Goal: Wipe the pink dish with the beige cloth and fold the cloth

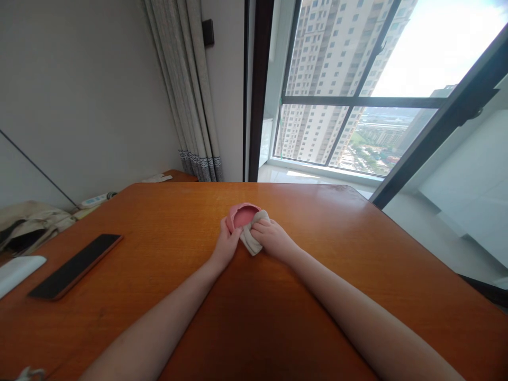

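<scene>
A pink, bowl-like container is tilted so that its hollow inside faces me, over the middle of the wooden table. My left hand grips its left side, with the thumb at the near rim. My right hand is closed on a pale grey cloth and presses it against the container's right rim. Part of the cloth hangs down between my two hands. The fingers behind the container are hidden.
The brown wooden table stretches out around my hands. On its left lie a long black flat bar and a white object. A beige fabric bundle sits past the left edge. Beyond are a grey curtain and a large window.
</scene>
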A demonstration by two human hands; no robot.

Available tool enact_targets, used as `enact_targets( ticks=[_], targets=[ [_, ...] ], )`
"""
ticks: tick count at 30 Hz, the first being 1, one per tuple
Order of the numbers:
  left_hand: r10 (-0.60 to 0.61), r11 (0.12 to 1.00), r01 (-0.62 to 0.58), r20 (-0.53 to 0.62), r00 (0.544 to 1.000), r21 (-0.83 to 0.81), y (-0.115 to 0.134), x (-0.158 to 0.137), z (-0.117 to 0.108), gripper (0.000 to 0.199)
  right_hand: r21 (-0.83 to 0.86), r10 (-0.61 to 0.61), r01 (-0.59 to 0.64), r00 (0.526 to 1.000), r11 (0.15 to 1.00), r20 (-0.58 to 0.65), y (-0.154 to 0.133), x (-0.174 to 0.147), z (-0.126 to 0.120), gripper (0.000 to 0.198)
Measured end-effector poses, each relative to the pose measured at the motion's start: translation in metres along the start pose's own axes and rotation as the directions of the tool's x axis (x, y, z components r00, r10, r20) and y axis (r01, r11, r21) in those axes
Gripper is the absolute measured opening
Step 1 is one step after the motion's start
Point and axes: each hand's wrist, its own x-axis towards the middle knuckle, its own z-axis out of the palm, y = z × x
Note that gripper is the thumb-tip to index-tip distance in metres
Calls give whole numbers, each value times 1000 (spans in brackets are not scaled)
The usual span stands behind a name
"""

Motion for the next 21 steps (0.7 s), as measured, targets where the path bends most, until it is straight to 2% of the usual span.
enact_targets(
  ticks=[4, 10, 13, 17, 21],
  targets=[
    [113, 984, -120, 64, 992, 132, 3, 7, -11, 29, -10, -59, 59, 998, 998, 24, 4, -2, -3, 19],
    [204, 908, -242, 144, 968, 342, 19, 5, -29, 40, -55, -35, 33, 998, 998, -46, -1, -3, 5, 21],
    [245, 932, -246, 38, 969, 267, 20, -2, -21, 54, -21, -24, 22, 995, 1000, -101, -3, -4, 8, 19],
    [204, 978, -201, -47, 978, 49, 14, -12, -2, 76, 30, 56, -52, 989, 998, -135, -8, -5, 9, 14],
    [175, 984, -173, -73, 982, 41, 7, -12, 2, 73, 47, 43, -38, 991, 998, -129, -11, -4, 10, 13]
  ],
)
